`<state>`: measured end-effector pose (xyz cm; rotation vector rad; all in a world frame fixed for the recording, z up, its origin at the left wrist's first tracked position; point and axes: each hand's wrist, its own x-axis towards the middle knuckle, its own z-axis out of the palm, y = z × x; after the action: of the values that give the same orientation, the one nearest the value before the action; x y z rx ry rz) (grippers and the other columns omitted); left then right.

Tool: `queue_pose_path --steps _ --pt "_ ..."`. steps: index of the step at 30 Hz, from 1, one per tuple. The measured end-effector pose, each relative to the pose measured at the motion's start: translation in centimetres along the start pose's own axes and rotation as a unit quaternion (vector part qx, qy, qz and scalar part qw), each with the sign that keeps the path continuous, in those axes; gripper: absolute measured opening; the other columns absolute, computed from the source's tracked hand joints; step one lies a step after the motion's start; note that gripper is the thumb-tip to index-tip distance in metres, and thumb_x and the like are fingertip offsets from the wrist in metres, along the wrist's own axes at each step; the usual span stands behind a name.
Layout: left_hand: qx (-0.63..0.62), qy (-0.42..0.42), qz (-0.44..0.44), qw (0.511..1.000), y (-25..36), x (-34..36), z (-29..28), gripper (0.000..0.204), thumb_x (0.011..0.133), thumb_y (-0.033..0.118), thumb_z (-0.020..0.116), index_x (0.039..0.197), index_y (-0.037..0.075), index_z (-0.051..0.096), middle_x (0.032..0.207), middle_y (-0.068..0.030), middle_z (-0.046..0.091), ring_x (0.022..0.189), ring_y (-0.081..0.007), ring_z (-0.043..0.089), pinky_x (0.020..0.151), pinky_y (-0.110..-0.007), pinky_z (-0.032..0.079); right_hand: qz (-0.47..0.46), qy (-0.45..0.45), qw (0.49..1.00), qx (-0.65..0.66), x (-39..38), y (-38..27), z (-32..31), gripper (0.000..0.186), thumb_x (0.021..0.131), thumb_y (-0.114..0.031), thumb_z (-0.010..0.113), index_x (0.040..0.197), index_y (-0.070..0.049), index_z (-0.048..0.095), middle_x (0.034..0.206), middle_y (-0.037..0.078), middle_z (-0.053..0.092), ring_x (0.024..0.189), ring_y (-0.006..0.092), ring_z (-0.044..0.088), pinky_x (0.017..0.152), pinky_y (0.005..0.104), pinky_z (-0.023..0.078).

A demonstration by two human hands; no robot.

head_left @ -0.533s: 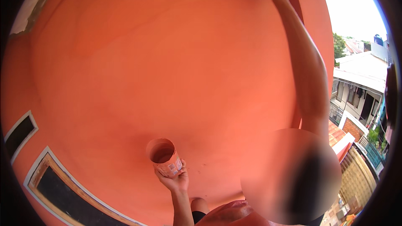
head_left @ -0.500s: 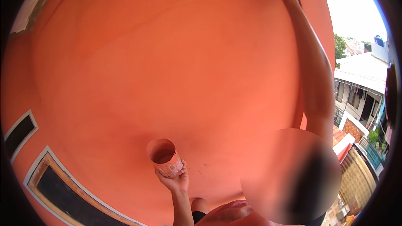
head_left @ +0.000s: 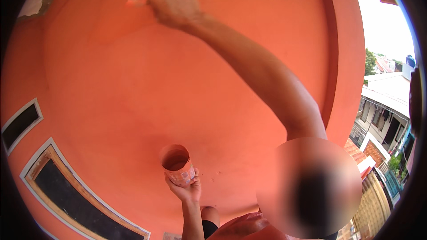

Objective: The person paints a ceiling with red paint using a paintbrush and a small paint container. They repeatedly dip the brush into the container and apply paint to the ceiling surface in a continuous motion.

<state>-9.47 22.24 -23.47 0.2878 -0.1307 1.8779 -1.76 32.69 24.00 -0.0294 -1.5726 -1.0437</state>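
Left hand (head_left: 188, 191) grasping orange cup (head_left: 181, 177); right hand (head_left: 179, 5) closed round blurred orange-tipped tool (head_left: 137, 2), before orange wall (head_left: 222, 102).
Cup sits in left palm, well below right hand; best kept mouth-up, tool strokes light and even.

I see right hand (head_left: 178, 5) swung far leftward, blurred orange item (head_left: 136, 2) along with it. Dark wall edge (head_left: 332, 40), just beside hand before, now well to its right; tub (head_left: 180, 174), before lower-left, now below it.
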Motion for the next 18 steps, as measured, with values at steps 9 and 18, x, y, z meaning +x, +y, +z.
queue_pose_path --steps 9,18 --pt "0.044 0.051 0.011 0.998 -0.1 -0.2 1.5 0.056 0.096 0.063 0.05 0.123 0.015 0.059 0.101 -0.0054 0.065 0.079 -0.0288 0.065 0.048 -0.025 0.043 0.337 0.129 0.928 0.096 -5.5 14.3 -9.1 0.026 0.088 -0.009 0.073 0.11 0.002 0.065 0.08 0.017 0.073 0.073 0.0267 0.074 0.062 0.0397 0.058" --pt "0.022 0.035 0.02 0.999 -0.6 -0.4 0.3 0.054 0.097 0.057 0.053 0.13 0.014 0.059 0.108 -0.0075 0.067 0.087 -0.0331 0.067 0.049 -0.025 0.051 0.493 -0.067 0.833 -0.242 -11.0 22.1 -27.8 0.053 0.088 -0.061 0.064 0.112 -0.016 0.075 0.098 0.009 0.078 0.1 0.0305 0.073 0.089 0.0447 0.054"
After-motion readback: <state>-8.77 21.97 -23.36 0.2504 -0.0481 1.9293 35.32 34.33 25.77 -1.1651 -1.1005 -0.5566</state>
